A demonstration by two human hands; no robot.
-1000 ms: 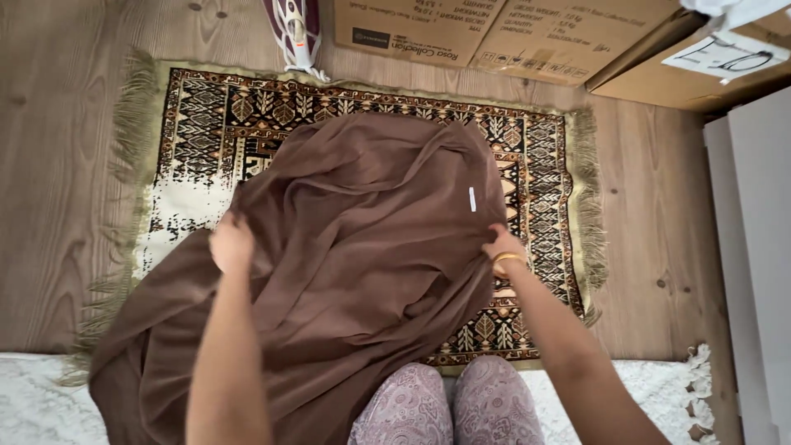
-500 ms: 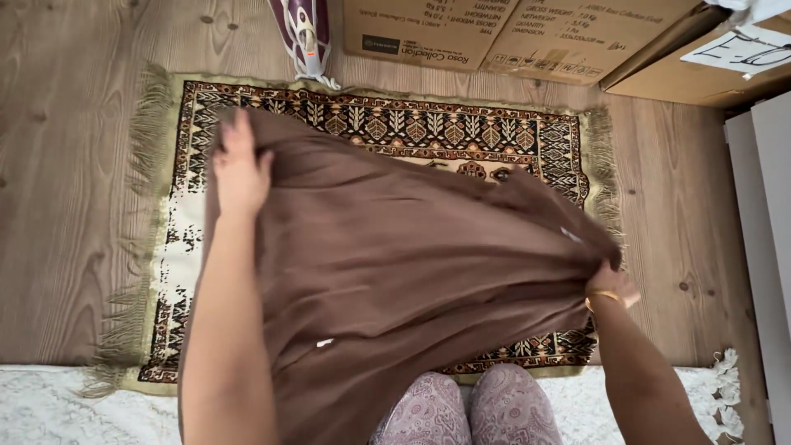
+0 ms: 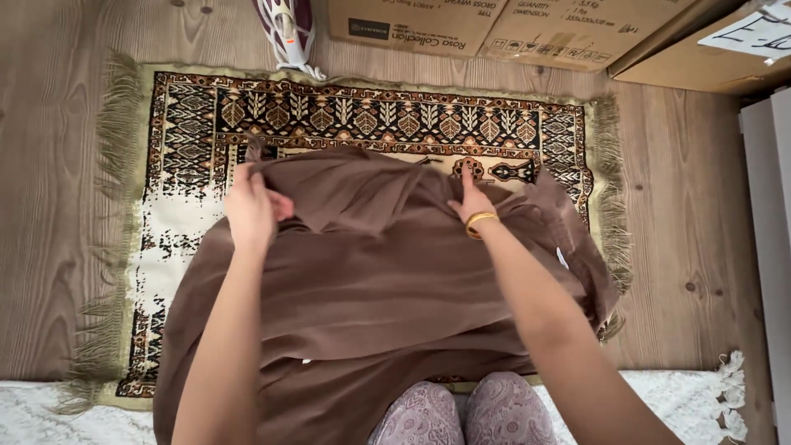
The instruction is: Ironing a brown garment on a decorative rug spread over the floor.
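Observation:
A large brown cloth (image 3: 387,288) lies spread over a patterned fringed rug (image 3: 189,132) on a wooden floor. My left hand (image 3: 251,210) grips the cloth's far edge at the left, fingers closed on a fold. My right hand (image 3: 471,198), with a gold bangle at the wrist, pinches the same far edge near the middle. The cloth bunches between the two hands and drapes towards my knees (image 3: 461,412) at the bottom. A small white tag (image 3: 562,257) shows on the right part of the cloth.
A steam iron (image 3: 288,29) stands upright beyond the rug's far edge. Cardboard boxes (image 3: 494,29) line the far side. A white cabinet panel (image 3: 770,247) is at the right. A pale shaggy rug (image 3: 49,412) lies under me.
My right hand moved from the cloth's right side to the far middle edge. My left hand came down and slightly nearer. The cloth has settled lower onto the rug.

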